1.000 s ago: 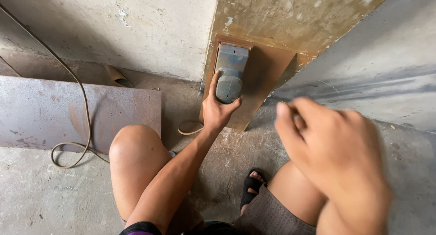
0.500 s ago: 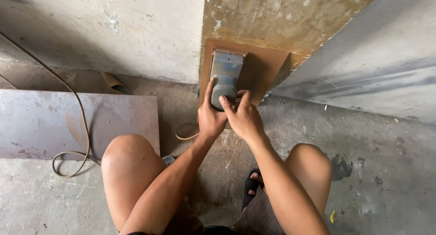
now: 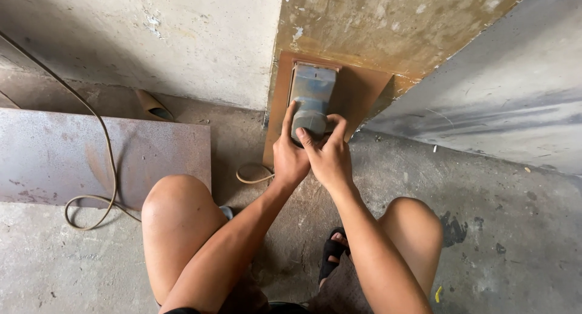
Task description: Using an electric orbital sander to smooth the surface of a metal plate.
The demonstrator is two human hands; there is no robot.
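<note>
A grey-blue power sander rests flat against a brown board that leans on the wall. My left hand grips the sander's rounded lower end from the left. Beside it, my right hand clasps the same end from the right, the two hands touching. Both forearms reach forward from between my bare knees. The sander's lower end is hidden under my fingers.
A rusty metal sheet lies on the concrete floor at left, with a tan cable looping over it. A grey panel slants at right. A black sandal shows between my legs. A small scrap lies by the wall.
My right hand came down from close to the camera and joined my left hand on the sander. The view tilted slightly and the sander stayed on the board.
</note>
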